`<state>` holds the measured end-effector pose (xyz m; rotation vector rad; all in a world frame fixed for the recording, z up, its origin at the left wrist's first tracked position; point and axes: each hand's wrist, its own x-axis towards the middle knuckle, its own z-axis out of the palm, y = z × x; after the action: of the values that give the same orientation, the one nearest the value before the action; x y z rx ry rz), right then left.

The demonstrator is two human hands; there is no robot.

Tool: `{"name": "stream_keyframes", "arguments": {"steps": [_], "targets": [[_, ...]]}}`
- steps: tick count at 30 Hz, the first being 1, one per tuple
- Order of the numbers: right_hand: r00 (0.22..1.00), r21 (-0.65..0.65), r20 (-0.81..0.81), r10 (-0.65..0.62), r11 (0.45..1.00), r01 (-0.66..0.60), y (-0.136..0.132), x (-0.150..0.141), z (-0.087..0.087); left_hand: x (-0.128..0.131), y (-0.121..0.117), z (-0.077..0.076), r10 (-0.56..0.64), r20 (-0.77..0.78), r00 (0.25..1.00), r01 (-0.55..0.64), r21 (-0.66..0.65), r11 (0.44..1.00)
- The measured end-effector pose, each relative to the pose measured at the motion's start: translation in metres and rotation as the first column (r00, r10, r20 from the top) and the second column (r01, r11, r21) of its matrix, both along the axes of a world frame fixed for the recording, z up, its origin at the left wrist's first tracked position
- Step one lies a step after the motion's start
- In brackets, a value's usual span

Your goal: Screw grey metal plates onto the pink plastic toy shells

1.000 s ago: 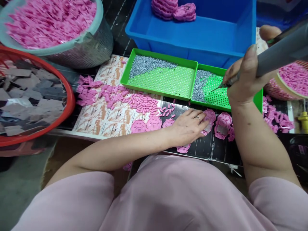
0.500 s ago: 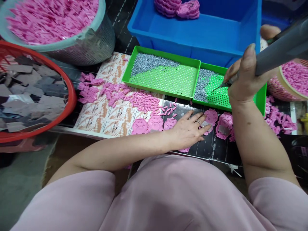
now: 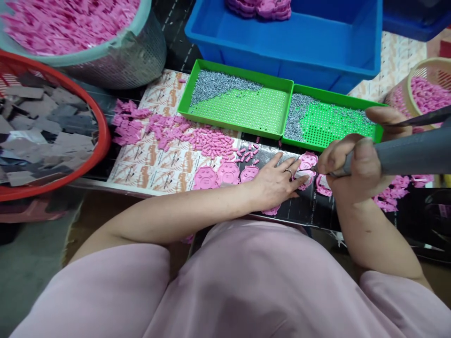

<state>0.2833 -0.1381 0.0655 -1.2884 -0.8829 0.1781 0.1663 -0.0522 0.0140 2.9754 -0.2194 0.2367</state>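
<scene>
My right hand (image 3: pixel 355 166) is closed around a grey electric screwdriver (image 3: pixel 408 152), its tip down at a pink plastic shell (image 3: pixel 306 164) on the bench. My left hand (image 3: pixel 278 180) lies flat with fingers spread, a ring on one finger, its fingertips pressing on that shell. Three more pink shells (image 3: pixel 227 174) lie in a row to the left of that hand. Just behind stand two green trays, one on the left (image 3: pixel 239 104) and one on the right (image 3: pixel 329 122), both partly covered with small grey screws.
A blue bin (image 3: pixel 289 44) with stacked pink shells stands at the back. Loose pink pegs (image 3: pixel 207 143) litter the bench. A mesh basket of pink parts (image 3: pixel 84 33) and a red basket of grey sheets (image 3: pixel 45 126) stand left. A tan basket (image 3: pixel 423 91) stands right.
My right hand has brought the screwdriver down from over the right green tray to the pink shell under my left fingers. The left hand stays on the shell.
</scene>
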Motion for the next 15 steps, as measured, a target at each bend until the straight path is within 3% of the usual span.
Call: {"name": "stream_keyframes", "arguments": {"steps": [2, 7, 15], "targets": [[1.000, 0.076, -0.019, -0.012, 0.997, 0.013, 0.0013, -0.0013, -0.0021, 0.0000, 0.0001, -0.0011, -0.003, 0.002, 1.000, 0.003, 0.003, 1.000], [1.000, 0.099, -0.004, 0.011, 0.995, -0.011, 0.0023, 0.0011, -0.0018, 0.0002, 0.0002, -0.0012, -0.008, -0.001, 1.000, 0.008, 0.015, 1.000], [0.977, 0.159, 0.089, 0.196, 0.965, -0.208, 0.0104, 0.0057, -0.0080, -0.0001, 0.0005, -0.0043, -0.006, 0.024, 1.000, 0.005, 0.035, 0.999]]}}
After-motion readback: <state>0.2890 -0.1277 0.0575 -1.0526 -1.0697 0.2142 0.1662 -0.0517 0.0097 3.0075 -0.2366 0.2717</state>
